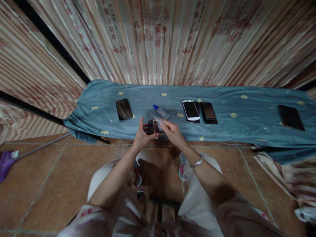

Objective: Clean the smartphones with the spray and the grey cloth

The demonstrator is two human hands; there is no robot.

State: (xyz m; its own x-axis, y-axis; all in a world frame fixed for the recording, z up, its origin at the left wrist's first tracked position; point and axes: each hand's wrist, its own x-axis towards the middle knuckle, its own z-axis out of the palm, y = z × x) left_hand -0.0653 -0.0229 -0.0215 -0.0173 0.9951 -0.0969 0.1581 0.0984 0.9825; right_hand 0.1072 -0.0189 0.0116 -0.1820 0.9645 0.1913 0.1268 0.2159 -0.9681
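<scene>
My left hand (142,135) is closed around a small dark phone (154,127) at the table's front edge. The phone is tilted up, with its reddish, shiny side edge toward me. My right hand (172,131) is pinched over a thin pale thing (159,118) against the phone's upper edge; its kind I cannot make out. Just beyond the hands, a clear bottle with a blue cap (161,112) lies on its side. To the left lies a dark phone with a reflective screen (124,109).
A blue patterned cloth (148,95) covers the long table. Right of my hands lie a white phone (191,110), partly over a dark one, and two stacked dark phones (209,112). Another dark device (291,117) is at far right. Curtains (158,42) hang behind.
</scene>
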